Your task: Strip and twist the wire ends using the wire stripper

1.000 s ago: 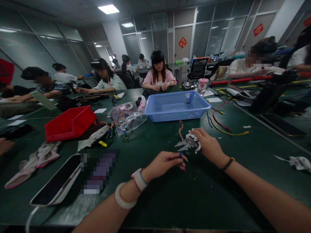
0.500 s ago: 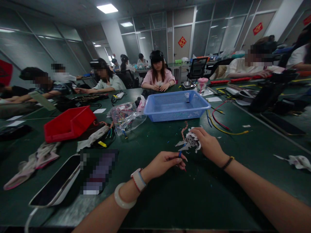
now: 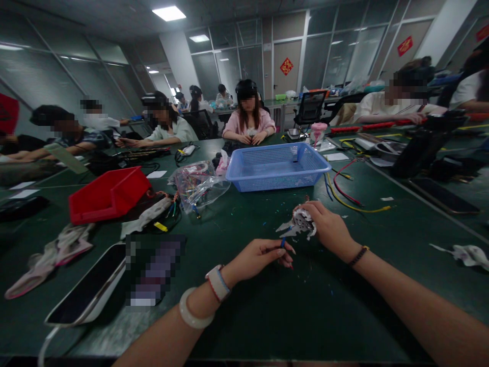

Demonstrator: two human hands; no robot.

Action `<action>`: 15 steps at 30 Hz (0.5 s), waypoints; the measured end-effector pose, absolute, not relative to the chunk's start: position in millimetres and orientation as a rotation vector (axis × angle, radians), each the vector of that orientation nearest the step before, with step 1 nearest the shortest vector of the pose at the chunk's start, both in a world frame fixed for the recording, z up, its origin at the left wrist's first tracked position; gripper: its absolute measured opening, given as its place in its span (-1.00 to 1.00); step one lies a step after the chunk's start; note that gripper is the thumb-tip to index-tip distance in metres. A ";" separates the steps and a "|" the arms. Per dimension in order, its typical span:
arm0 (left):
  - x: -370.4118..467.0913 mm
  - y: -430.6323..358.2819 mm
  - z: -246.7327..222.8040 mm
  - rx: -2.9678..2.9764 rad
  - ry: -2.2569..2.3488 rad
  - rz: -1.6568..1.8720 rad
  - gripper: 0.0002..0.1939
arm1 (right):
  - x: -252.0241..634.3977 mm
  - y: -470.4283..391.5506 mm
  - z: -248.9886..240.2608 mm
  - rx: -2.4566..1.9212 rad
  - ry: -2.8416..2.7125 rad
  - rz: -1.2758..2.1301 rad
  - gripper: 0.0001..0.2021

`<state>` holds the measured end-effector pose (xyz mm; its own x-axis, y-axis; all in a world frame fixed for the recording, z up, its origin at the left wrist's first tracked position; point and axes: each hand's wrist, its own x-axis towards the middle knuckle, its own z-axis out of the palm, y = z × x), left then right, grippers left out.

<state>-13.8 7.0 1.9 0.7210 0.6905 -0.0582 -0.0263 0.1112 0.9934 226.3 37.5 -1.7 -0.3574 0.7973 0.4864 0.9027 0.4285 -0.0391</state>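
Near the middle of the green table, my left hand (image 3: 265,255) pinches a short blue wire (image 3: 282,243) between thumb and fingers, its upper end standing up. My right hand (image 3: 330,227) is wrapped round a silvery wire stripper (image 3: 303,220) with several round holes and white wrapping about its body. The tool's pointed jaws (image 3: 286,231) face left and lie close to the top of the blue wire; whether they touch it is hard to tell. A bit of copper-coloured strand shows just above the tool, partly hidden behind it.
A blue mesh basket (image 3: 278,179) stands beyond my hands. To its left are a clear plastic bag (image 3: 202,188) of wires and a red bin (image 3: 109,196). Coloured wires (image 3: 349,199) lie at right. A white-cased phone (image 3: 91,285) sits near left. People sit around the tables.
The stripper's jaws have come closer together. The copper strand has shifted right, towards the tool's body. My left hand has stayed nearly still.
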 end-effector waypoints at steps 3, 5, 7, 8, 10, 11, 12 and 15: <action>-13.2 6.2 2.6 1.369 0.606 0.581 -0.71 | 227.2 38.0 -0.5 -1.496 -2.255 -0.393 -0.73; -13.0 5.5 3.8 1.370 0.611 0.587 -0.72 | 226.8 37.8 0.6 -1.525 -2.257 -0.423 -0.73; -13.1 5.2 4.5 1.370 0.613 0.595 -0.72 | 225.7 36.8 1.6 -1.529 -2.260 -0.427 -0.72; -13.2 5.3 4.6 1.370 0.615 0.600 -0.73 | 224.9 36.2 1.8 -1.525 -2.265 -0.418 -0.72; -13.3 5.8 4.6 1.369 0.626 0.608 -0.73 | 223.1 34.6 1.8 -1.516 -2.276 -0.386 -0.70; -13.4 6.0 4.6 1.368 0.639 0.613 -0.73 | 222.1 34.0 1.5 -1.513 -2.281 -0.369 -0.68; -13.4 6.3 4.6 1.370 0.657 0.616 -0.73 | 221.1 33.4 1.0 -1.512 -2.285 -0.354 -0.66; -13.1 6.5 5.0 1.384 0.712 0.625 -0.74 | 218.1 32.2 -0.5 -1.530 -2.292 -0.332 -0.59</action>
